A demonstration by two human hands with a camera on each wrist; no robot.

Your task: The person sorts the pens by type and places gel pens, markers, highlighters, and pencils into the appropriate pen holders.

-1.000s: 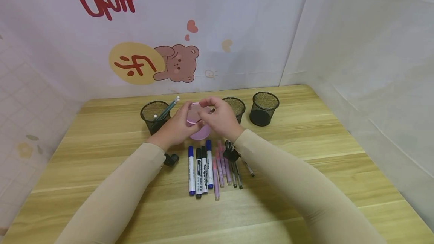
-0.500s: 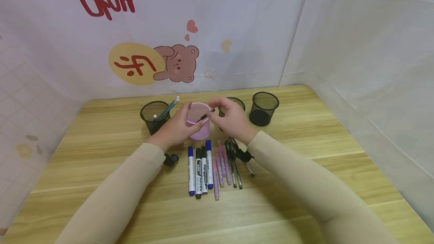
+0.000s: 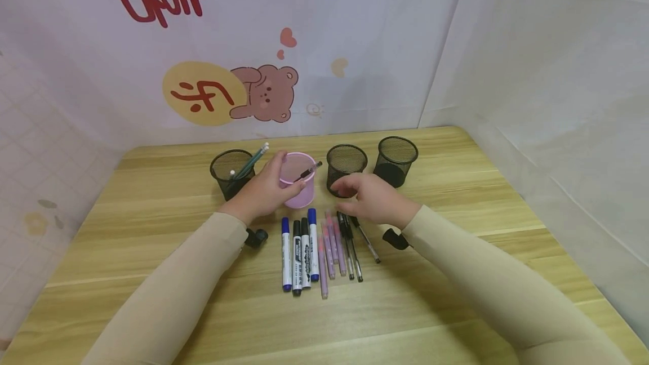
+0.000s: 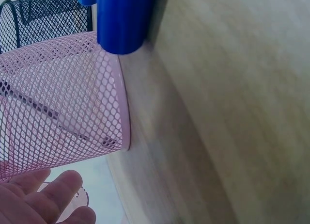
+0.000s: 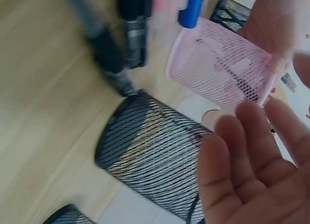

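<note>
My left hand [image 3: 263, 187] holds the pink mesh pen holder [image 3: 300, 199] by its side and rim, with the thumb across the front. Inside that holder leans one black-capped pen [image 3: 309, 170], its cap end sticking out over the right rim; through the mesh its shaft slants down in the left wrist view. My right hand [image 3: 372, 199] holds nothing. Its fingers are loosely bent, in front of a black mesh pen holder [image 3: 347, 169] and just above the black-capped clear pens [image 3: 354, 252]. The right wrist view shows the fingers [image 5: 256, 132] apart and relaxed.
Left of the black-capped pens lie pink pens [image 3: 332, 246] and blue- and black-capped markers [image 3: 299, 255]. Another black mesh holder [image 3: 222, 176] at the left contains green pencils [image 3: 252, 163]. A further black mesh holder [image 3: 396, 156] stands at the right, before the printed cloth [image 3: 375, 44].
My right hand has let go of the black-capped pen, which now leans in the pink holder, and moved right and nearer. The left hand stays on the holder.
</note>
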